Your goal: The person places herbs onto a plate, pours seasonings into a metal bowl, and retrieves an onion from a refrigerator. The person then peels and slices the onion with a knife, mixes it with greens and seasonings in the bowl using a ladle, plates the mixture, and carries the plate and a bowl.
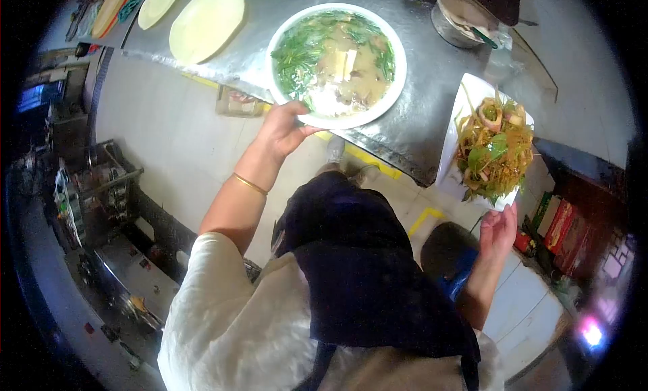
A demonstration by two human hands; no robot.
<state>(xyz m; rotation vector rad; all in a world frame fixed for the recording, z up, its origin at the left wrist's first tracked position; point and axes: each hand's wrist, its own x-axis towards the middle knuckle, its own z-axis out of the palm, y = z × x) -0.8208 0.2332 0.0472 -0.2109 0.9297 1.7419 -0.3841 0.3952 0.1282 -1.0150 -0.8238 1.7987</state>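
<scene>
My left hand (pixel 285 129) grips the near rim of a large white bowl (pixel 345 122). Cloudy soup (pixel 344 84) fills it, topped with chopped greens and a few pale strips in the middle. The bowl is at the front edge of the metal table, its near side reaching past the edge. Off to the right, my right hand (pixel 498 230) is closed on the near end of a long white plate (pixel 448 151). Heaped on that plate is a stir-fried dish (pixel 494 151) with thin strands, pale rings and a green leaf. Fingers under both dishes are partly hidden.
Two pale oval plates, one larger (pixel 206 25) and one smaller (pixel 159 6), lie on the metal table (pixel 422 114) at the left. A round metal container (pixel 447 25) stands at the back right. Below the table edge is a box (pixel 237 102). Shelving (pixel 101 181) lines the left.
</scene>
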